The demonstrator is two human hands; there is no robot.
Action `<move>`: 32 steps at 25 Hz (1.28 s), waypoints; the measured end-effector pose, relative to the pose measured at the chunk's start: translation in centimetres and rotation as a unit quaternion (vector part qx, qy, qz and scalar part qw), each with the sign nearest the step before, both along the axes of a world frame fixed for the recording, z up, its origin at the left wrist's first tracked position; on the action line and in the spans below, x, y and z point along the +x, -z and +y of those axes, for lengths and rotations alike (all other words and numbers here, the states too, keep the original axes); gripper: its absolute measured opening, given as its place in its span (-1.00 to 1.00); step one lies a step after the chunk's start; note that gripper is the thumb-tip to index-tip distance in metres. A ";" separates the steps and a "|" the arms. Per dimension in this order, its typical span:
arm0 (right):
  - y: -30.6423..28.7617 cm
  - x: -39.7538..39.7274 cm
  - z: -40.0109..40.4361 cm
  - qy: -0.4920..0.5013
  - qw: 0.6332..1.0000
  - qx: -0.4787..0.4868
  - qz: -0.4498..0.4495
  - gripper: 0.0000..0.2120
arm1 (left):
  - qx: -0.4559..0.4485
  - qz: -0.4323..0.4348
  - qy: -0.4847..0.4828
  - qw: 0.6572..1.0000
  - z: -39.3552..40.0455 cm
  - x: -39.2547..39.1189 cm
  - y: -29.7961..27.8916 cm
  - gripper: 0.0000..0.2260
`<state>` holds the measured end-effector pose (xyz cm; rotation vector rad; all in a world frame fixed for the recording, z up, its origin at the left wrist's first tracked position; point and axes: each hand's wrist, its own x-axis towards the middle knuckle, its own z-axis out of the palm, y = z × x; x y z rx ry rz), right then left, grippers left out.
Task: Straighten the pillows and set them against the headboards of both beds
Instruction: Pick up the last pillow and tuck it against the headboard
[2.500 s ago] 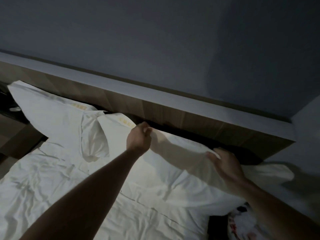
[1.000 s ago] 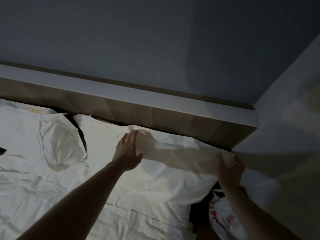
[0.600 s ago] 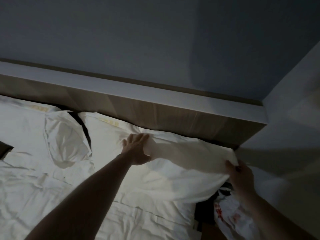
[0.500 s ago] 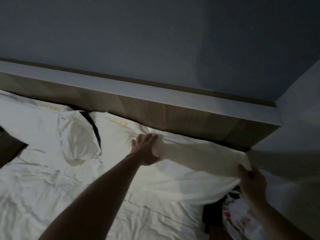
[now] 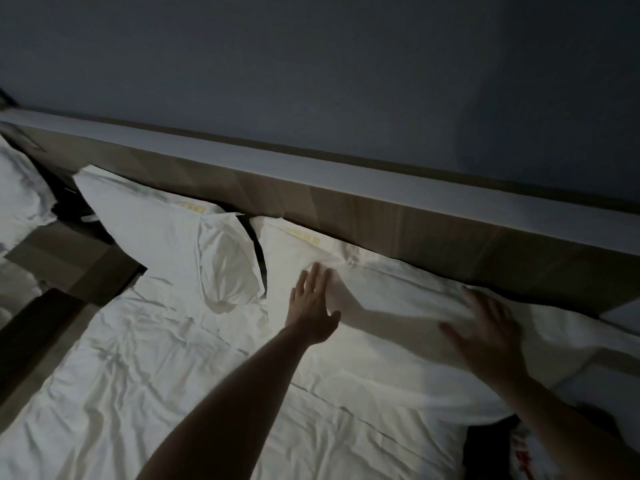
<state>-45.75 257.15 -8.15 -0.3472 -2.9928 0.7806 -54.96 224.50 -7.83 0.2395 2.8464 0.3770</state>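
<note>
Two white pillows lie at the head of a bed in a dim room. The right pillow (image 5: pixel 391 327) rests against the wooden headboard (image 5: pixel 363 216). My left hand (image 5: pixel 311 306) lies flat and open on its left part. My right hand (image 5: pixel 485 334), blurred, presses flat with spread fingers on its right part near the headboard. The left pillow (image 5: pixel 156 223) leans against the headboard, its inner end bunched and folded. Part of another bed's pillow (image 5: pixel 20 199) shows at the far left.
The rumpled white sheet (image 5: pixel 138 393) covers the mattress in front. A wooden nightstand (image 5: pixel 69 265) stands between the two beds at the left. A white plastic bag with red print (image 5: pixel 526 459) sits in the dark gap at the lower right.
My right hand let go of the pillow's right corner and now lies flat on top of it. My left hand stays flat on the pillow. The view has swung to the left.
</note>
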 end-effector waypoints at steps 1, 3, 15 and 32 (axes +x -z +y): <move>0.1 -1.3 -0.4 -0.008 0.998 0.026 -0.048 -0.20 | -0.001 0.000 -0.011 1.000 -0.6 0.0 0.1 -0.13; 0.1 -3.3 -1.5 -0.024 0.991 0.063 -0.120 -0.16 | 0.020 -0.010 -0.050 0.998 -1.3 0.3 -0.2 -0.15; 1.9 -4.6 -5.8 -0.005 0.995 -0.099 -0.021 -0.61 | 0.096 -0.083 -0.151 0.980 -2.5 3.4 -0.1 -0.19; 3.2 2.2 5.4 0.035 0.980 0.139 -0.138 -0.21 | 0.014 -0.122 0.037 0.992 2.9 0.1 -2.0 -0.19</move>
